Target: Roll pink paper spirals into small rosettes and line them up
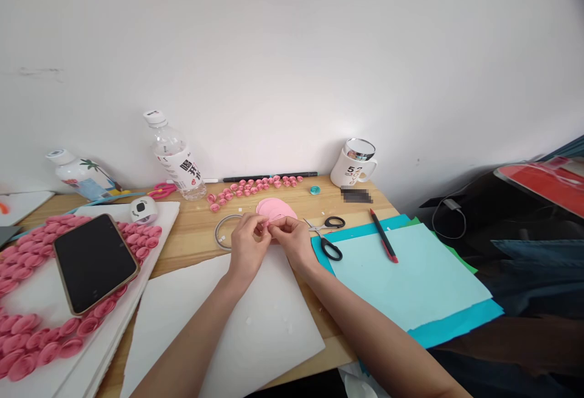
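My left hand and my right hand meet over the far edge of a white sheet. Their fingertips pinch a small piece of pink paper, mostly covered by the fingers. Just beyond them lie pink paper circles, overlapping one another. A grey ring of tape rests beside my left hand. To the right of my right hand, black-handled scissors lie with their blades partly hidden. Farther back, several small rolled pink paper flowers stand in rows near the wall.
At left, a phone lies on a board covered with pink paper flowers. A water bottle and a mug stand by the wall. A red-and-black pen rests on pale blue paper at right.
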{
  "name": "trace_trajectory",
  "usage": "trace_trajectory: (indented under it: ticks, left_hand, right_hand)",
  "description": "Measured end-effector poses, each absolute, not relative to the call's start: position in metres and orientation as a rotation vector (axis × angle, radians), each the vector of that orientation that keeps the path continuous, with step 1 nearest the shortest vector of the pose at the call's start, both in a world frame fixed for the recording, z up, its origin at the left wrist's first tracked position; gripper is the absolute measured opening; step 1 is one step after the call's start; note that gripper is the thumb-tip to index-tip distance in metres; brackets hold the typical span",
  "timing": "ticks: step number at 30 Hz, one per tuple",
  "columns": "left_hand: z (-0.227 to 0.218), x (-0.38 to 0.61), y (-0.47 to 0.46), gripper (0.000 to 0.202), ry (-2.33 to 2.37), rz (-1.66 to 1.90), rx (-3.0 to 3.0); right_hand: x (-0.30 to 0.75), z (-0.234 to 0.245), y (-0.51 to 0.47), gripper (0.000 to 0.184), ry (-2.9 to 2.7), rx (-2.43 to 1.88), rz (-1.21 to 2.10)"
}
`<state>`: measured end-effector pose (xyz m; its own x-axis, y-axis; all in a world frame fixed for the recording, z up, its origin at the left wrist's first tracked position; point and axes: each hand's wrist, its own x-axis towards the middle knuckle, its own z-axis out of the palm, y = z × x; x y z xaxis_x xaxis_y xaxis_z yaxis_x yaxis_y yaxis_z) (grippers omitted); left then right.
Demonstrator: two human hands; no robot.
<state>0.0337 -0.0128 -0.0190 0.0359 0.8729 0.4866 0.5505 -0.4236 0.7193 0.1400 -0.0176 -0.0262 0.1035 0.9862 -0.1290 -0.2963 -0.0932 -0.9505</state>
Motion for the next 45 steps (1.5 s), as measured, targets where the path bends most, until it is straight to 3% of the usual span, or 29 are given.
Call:
trace_trajectory:
  ticks: [4, 18, 28, 45]
  left_hand:
    - [-0.0181, 0.033, -0.0123, 0.021, 1.429, 1.303, 2.045]
    - [-0.0198, 0.0367, -0.0104, 0.03, 1.386, 1.285, 1.651]
    - [-0.022, 0.035, -0.0113, 0.015, 1.508, 1.303, 1.757]
    - [-0.0193, 0.0317, -0.0105, 0.02, 1.444, 1.281, 1.73]
  right_hand:
    - [0.1397, -0.0315, -0.0147, 0.016, -0.706, -1.053, 1.466]
    - [0.1384, -0.0302, -0.0153, 0.013, -0.555, -1.027, 1.446]
    - [0.1375, -0.0273, -0.0167, 0.02, -0.656, -1.054, 1.475]
    - [0.1371, -0.0236, -0.0207, 0.015, -0.736, -0.966, 1.406]
